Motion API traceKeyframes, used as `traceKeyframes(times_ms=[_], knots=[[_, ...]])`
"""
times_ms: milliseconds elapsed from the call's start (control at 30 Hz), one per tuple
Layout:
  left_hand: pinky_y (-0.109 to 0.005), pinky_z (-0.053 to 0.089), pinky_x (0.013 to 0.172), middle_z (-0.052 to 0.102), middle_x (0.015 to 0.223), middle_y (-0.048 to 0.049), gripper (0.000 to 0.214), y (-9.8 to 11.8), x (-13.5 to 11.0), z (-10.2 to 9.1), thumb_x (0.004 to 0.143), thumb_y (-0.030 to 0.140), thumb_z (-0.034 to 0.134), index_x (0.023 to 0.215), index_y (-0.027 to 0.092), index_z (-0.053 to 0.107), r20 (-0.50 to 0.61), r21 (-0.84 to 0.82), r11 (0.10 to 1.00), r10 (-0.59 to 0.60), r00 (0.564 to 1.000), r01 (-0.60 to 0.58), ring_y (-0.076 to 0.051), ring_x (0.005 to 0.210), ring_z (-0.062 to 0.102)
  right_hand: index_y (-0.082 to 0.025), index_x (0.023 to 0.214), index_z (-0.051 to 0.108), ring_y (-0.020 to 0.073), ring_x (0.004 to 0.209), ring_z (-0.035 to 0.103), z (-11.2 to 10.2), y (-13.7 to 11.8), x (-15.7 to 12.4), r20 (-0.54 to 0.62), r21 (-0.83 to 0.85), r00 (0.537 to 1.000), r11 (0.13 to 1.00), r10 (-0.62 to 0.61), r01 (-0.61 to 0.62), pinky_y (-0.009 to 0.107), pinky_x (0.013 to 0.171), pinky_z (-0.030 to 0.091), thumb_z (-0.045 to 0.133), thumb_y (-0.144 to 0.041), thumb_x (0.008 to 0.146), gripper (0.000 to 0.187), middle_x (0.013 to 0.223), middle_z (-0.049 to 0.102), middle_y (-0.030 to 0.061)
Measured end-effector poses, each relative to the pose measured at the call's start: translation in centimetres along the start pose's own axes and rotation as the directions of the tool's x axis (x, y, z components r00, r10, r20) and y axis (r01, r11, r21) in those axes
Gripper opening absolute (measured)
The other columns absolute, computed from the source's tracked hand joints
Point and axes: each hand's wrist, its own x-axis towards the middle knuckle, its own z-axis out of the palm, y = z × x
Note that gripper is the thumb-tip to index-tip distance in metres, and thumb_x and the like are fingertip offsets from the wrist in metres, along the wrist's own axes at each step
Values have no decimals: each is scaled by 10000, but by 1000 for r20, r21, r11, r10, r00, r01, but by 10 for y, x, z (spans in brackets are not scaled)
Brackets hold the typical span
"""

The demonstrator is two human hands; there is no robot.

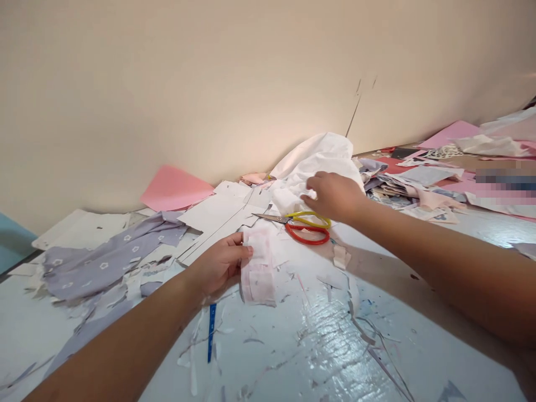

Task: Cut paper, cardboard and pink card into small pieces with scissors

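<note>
Between the thumb and fingers of my left hand (224, 262) is a small strip of pale pink-and-white fabric (260, 279), hanging down onto the table. My right hand (333, 195) is over the edge of a crumpled white cloth (318, 156), thumb and fingers apart; whether the fingertips touch the cloth I cannot tell. Just below that hand lies a pair of scissors (307, 228) with one yellow and one red handle, its blades pointing left.
Lavender flower-print fabric (121, 254), white card pieces (221, 206) and a pink sheet (176, 188) lie on the left. A blue strip (211, 333) is near my left wrist. Stacked scraps (397, 187) fill the right. Threads litter the pale table (301, 357); a wall (209, 84) rises behind.
</note>
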Motion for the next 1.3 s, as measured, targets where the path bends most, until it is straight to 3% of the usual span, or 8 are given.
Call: traceKeyframes(times_ms=[133,267,467,567,733,867,1067,1300], knots=[[-255,429,597,600,746,-22,293,1,4,-3,710,152,570,1000,186,554,2,-12,999,39,999,-39,-122,630,558,-169,714,596,273,728,549,10,42,27,240,-104,963,989,125,-102,321,539,367,614,-391,611,245,796,602,121],[-265,436,596,618,739,-19,309,0,4,-4,691,134,573,993,194,557,17,-19,999,31,999,-31,-129,621,568,-181,685,585,216,662,537,10,53,33,321,-71,942,994,99,-81,288,526,340,670,-362,563,235,726,595,60],[-291,452,635,639,754,-25,218,2,2,2,653,86,560,852,172,577,28,-67,997,32,999,-30,-150,660,598,-180,752,575,145,637,507,-37,60,24,221,25,973,997,62,-70,297,547,312,607,-499,637,340,741,594,56],[-295,454,622,643,745,-38,214,2,2,6,639,84,562,840,155,574,10,-72,996,49,999,-48,-162,654,604,-172,788,585,121,602,533,-58,69,20,143,267,986,956,81,-117,293,536,343,622,-479,639,343,752,615,54],[-278,448,592,646,758,-33,274,1,2,8,635,84,582,896,159,543,-62,-88,994,60,996,-66,-156,633,609,-184,798,597,89,608,567,-65,72,20,26,744,998,666,52,-54,266,556,406,656,-355,647,236,770,621,42],[-285,457,590,646,772,-36,277,1,0,10,670,125,598,931,165,514,-52,-74,996,51,997,-55,-157,628,615,-191,803,588,78,635,559,-57,67,24,45,884,998,462,50,-63,281,644,452,648,-304,672,183,763,613,15],[-310,479,635,645,822,-44,319,1,-2,13,664,87,610,949,170,493,-4,-69,997,39,999,-39,-177,700,631,-220,802,587,89,657,541,-53,62,24,72,899,997,431,33,-79,315,680,468,666,-297,660,180,784,596,6],[-338,482,634,643,785,-40,341,1,-4,22,642,96,626,942,172,484,-83,-83,994,68,994,-75,-196,700,631,-210,816,570,136,749,540,-54,42,14,14,884,999,467,44,-33,377,683,479,682,-295,641,224,856,569,21]])
